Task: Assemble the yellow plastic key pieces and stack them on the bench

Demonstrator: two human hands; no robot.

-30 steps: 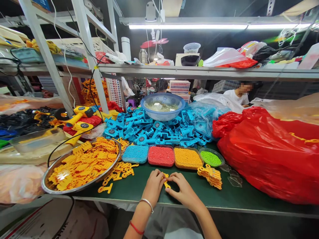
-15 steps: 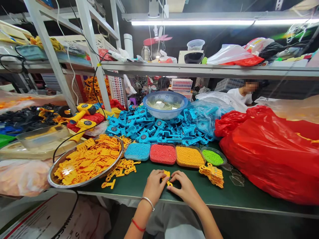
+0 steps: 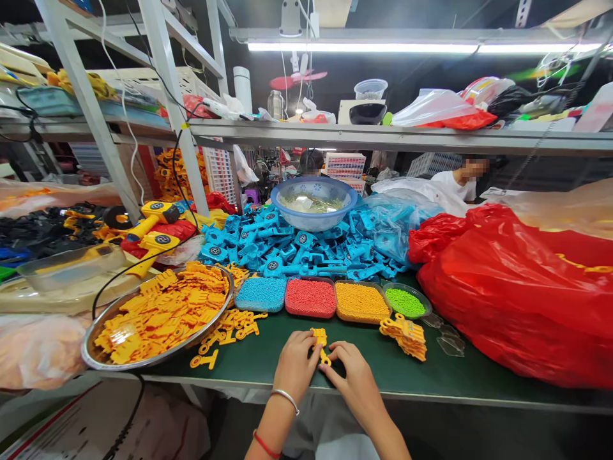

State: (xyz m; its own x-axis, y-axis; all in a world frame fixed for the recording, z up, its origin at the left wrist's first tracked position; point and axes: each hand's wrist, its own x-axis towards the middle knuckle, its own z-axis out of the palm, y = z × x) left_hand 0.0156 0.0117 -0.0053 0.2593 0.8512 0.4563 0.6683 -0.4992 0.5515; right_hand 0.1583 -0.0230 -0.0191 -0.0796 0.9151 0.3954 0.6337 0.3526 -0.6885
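Observation:
A small yellow plastic piece (image 3: 320, 335), with a toothed wide end and a ring at the narrow end, is just above the green tabletop. My left hand (image 3: 295, 367) is closed on its left side, fingers curled. The thumb and forefinger of my right hand (image 3: 355, 380) pinch at the ring end. Beyond my hands stand trays of small beads: blue (image 3: 261, 294), red (image 3: 311, 298) and orange (image 3: 363, 302), plus a round dish of green beads (image 3: 405, 303). To the right lies a stack of similar yellow pieces (image 3: 405, 336).
A metal bowl heaped with yellow pieces (image 3: 228, 305) is at left, loose ones beside it. Blue plastic parts (image 3: 230, 239) pile up behind the trays, under a blue basin (image 3: 313, 220). A large red bag (image 3: 517, 306) bulges at right. A shelf (image 3: 383, 133) spans above; a person sits beyond.
The view has shifted slightly. My right hand has moved a little down along the yellow piece, and its ring end now points more toward me. Both hands stay at the piece.

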